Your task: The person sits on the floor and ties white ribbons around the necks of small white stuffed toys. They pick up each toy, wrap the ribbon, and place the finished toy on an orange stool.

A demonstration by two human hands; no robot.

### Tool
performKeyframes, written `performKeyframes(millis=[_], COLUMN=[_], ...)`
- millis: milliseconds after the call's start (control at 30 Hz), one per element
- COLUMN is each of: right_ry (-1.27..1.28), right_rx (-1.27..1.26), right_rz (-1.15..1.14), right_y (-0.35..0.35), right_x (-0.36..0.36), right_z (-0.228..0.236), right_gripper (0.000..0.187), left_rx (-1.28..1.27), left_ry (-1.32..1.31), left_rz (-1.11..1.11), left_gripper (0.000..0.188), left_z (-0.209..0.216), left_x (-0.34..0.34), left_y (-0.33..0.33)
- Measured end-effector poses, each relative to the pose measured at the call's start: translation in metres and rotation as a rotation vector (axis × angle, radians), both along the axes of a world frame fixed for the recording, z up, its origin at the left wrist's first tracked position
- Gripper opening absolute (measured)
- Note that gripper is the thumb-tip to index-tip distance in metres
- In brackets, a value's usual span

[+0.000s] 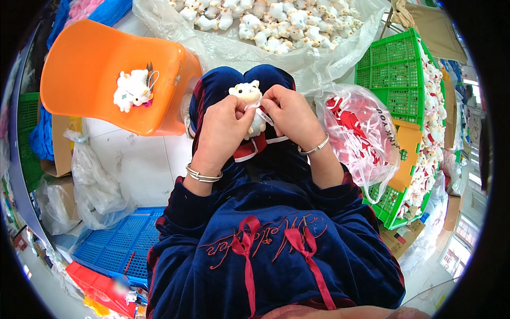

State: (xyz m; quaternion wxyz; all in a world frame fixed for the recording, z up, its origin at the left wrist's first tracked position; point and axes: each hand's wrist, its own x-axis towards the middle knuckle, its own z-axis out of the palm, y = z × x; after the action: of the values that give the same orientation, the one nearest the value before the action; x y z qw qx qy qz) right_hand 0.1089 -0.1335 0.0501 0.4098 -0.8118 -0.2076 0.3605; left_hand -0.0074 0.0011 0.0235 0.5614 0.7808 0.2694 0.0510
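A small white plush animal (247, 92) with dark eyes and pointed ears is held above my lap, its face turned up. Pinched at its neck is a thin white ribbon (264, 116), one end hanging down beside the body. My left hand (227, 121) closes thumb and finger on the ribbon at the toy's left side. From the other side my right hand (292, 114) pinches it too. Below the toy, a red cloth piece with white trim (251, 149) lies over my lap; whether it is attached to the toy I cannot tell.
An orange chair (101, 48) on the left carries more white plush toys (132, 90) and dark-tipped snips (150, 67). Ahead, a clear plastic sheet (212, 45) bears many plush toys. At right are a clear bag of red pieces (361, 127) and a green crate (390, 74).
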Motion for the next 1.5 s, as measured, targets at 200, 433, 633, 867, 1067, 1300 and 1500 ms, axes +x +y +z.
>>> performKeyframes(millis=[200,433,633,867,1067,1300,1500], right_ry=[0.101,0.197,0.062,-0.150,-0.395,-0.429,-0.313], right_rx=[0.007,-0.023,-0.200,-0.146,0.126,0.242,0.300], right_rz=[0.013,-0.026,0.104,-0.099,-0.172,-0.240,-0.287], right_y=[-0.005,-0.008,0.007,0.014,0.001,-0.003,-0.008], right_x=[0.002,0.002,0.006,-0.024,-0.018,-0.030,-0.034], right_z=[-0.001,-0.008,0.006,-0.011,-0.064,-0.066,-0.077], right_gripper=[0.014,0.013,0.017,0.016,0.020,0.019,0.020], left_rx=[0.090,0.286,0.360,0.248,0.127,0.263,0.070], left_ry=[-0.049,-0.149,-0.191,-0.230,-0.212,-0.327,-0.307], left_rz=[0.019,-0.038,-0.014,0.053,0.101,0.164,0.196], left_gripper=[0.020,0.023,0.023,0.024,0.023,0.018,0.018], left_z=[-0.007,-0.028,-0.039,-0.042,-0.024,-0.047,-0.055], left_x=[-0.004,-0.004,-0.001,-0.002,0.000,-0.004,-0.014], left_y=[-0.009,-0.014,-0.022,-0.019,-0.017,-0.025,-0.030])
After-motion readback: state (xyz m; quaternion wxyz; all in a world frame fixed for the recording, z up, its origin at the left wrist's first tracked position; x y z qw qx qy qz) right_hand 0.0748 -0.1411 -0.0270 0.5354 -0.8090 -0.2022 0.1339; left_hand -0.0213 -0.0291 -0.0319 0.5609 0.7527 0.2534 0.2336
